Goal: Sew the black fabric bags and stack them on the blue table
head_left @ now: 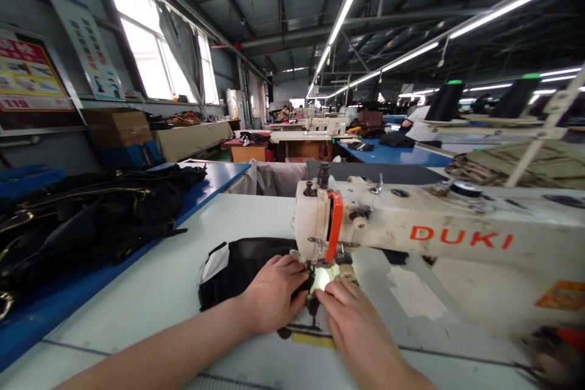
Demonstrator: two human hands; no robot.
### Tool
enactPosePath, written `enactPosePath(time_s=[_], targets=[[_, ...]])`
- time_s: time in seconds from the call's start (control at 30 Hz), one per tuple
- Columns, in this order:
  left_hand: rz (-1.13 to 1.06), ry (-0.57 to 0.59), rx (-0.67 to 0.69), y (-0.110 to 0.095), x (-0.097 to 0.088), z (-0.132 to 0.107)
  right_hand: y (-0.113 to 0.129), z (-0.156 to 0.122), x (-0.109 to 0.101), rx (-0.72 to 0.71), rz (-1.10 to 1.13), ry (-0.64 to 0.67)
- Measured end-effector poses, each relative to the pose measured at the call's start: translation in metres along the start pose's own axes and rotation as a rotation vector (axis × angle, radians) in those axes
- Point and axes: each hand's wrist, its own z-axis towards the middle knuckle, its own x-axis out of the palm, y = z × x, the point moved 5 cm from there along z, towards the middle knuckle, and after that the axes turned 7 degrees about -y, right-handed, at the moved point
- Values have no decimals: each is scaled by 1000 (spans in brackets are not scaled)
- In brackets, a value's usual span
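Observation:
A white sewing machine marked DUKI stands on the pale table, its head with an orange guard over the needle. Under the needle lies a black fabric piece with a white patch at its left corner. My left hand rests on the black fabric just left of the needle, fingers curled and pressing it down. My right hand lies flat beside the needle on the right, fingers stretched toward the lit presser foot.
A heap of black bags or garments lies on a blue table at the left. Boxes, posters and windows line the left wall. More sewing stations and people sit far back. Thread cones and folded olive fabric stand behind the machine at right.

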Motion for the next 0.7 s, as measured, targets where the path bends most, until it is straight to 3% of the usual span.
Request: enactPosePath(time_s=[0.13,0.27,0.37,0.43,0.53,0.7], targets=[[-72,39,-40,-11,-20,-31,7,-4,0,-102,61,-34],[-178,67,-55,-22,-45,-73,28,-10,5,-312,73,-10],[-98,18,-198,-2,-57,-94,38,-14,10,-384,55,76],[-6,82,-282,18,-57,-103,40,-16,10,-380,39,132],[54,201,-288,38,-55,-110,40,-16,8,-364,37,174],[131,183,-300,50,-61,-118,42,-15,7,-346,88,159]])
